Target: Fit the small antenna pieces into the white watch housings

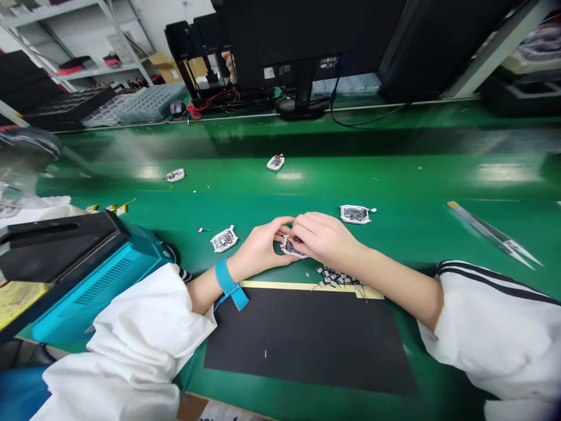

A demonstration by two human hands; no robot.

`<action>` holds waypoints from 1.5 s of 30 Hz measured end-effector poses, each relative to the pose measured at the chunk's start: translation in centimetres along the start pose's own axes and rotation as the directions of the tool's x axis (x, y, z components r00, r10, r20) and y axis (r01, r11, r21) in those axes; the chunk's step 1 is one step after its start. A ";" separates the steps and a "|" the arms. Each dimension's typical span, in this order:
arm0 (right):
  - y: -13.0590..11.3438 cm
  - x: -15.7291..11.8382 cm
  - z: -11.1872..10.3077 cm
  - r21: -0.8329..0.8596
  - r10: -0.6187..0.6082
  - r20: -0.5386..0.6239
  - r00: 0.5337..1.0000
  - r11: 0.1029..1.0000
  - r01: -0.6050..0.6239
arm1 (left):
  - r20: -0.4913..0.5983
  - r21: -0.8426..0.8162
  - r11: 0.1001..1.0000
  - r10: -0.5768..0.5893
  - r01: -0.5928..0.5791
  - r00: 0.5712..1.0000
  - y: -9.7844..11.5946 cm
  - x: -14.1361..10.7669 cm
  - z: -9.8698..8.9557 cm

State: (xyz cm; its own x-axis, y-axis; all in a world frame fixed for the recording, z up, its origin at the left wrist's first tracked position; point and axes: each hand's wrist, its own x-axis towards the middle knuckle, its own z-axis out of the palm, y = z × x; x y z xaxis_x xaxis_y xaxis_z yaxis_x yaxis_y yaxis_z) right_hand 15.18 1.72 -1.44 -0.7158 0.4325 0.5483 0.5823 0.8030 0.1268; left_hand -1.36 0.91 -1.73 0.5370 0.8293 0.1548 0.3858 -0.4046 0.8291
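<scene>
Between my hands is a white housing with a circuit board (291, 248) inside, low over the green bench. My left hand (262, 244), with a blue strap on its wrist, grips the housing's left side between thumb and fingers. From the right, my right hand (323, 235) reaches over it with the fingertips pinched together at the board. Whatever those fingertips hold, if anything, is hidden. Just below my right hand lies a pile of small square parts with dark leads (336, 277). Similar open housings rest left (224, 239) and right (355, 214) of my hands.
Two more housings (276, 162) (176, 175) sit farther back. Tweezers (495, 234) lie at the right. A black mat (307, 339) is in front of me, and a blue and black machine (100, 280) stands at the left. A monitor (307, 35) stands behind the bench.
</scene>
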 end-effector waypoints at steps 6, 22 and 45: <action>0.1 -0.4 0.6 0.315 0.220 0.109 0.969 0.917 -0.244 | -0.037 0.014 0.998 -0.060 0.060 0.998 0.0 -0.1 0.0; 0.0 -0.3 1.2 0.470 0.379 0.149 0.913 0.786 -0.403 | -0.087 0.025 0.994 -0.106 0.109 0.990 0.3 -0.1 0.2; 0.2 -0.5 -0.5 0.192 0.148 0.216 0.965 0.963 -0.191 | -0.087 0.017 0.997 -0.075 0.077 0.993 -0.3 0.0 0.3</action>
State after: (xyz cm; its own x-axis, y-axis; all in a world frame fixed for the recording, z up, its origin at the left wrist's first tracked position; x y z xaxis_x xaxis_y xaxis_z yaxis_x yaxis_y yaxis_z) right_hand 15.85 1.47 -1.28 -0.6877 0.6252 0.3690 0.6234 0.7691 -0.1411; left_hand -1.24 0.94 -2.16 0.4389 0.8878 0.1385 0.4386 -0.3462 0.8293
